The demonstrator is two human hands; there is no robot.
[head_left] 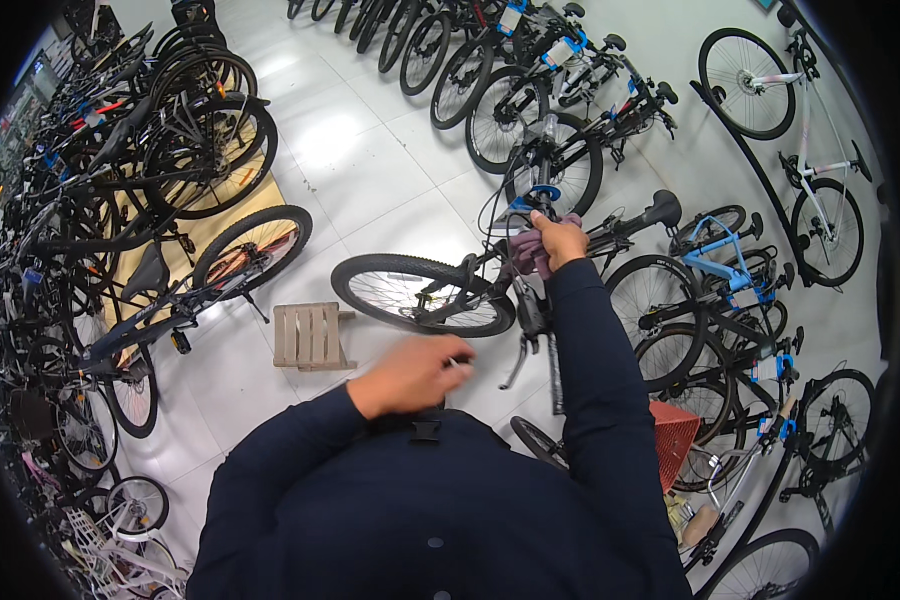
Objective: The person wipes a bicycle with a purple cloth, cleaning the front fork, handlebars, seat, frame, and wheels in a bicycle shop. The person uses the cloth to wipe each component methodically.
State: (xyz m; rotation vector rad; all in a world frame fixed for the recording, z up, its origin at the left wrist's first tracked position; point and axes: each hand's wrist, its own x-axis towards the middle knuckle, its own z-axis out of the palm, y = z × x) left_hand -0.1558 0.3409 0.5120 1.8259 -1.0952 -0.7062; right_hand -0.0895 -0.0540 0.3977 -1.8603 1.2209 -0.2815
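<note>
A dark bicycle [467, 285] stands right in front of me, its front wheel pointing left and its black saddle [662, 208] to the right. My right hand [562, 240] is closed around a bunched mauve cloth [526, 252] at the handlebar area. A brake lever [515, 365] hangs below that hand. My left hand [418, 373] is close to my chest, left of the lever, with its fingers curled. A small dark thing shows at its fingertips, too small to name. The palm side of this hand is hidden.
A small slatted stool [308, 336] stands on the white tiled floor [370, 165] left of the front wheel. Bicycles [215, 150] crowd the left side, and another row [530, 110] curves along the right. A red perforated crate [674, 440] sits beside my right forearm. A white bicycle [810, 130] leans far right.
</note>
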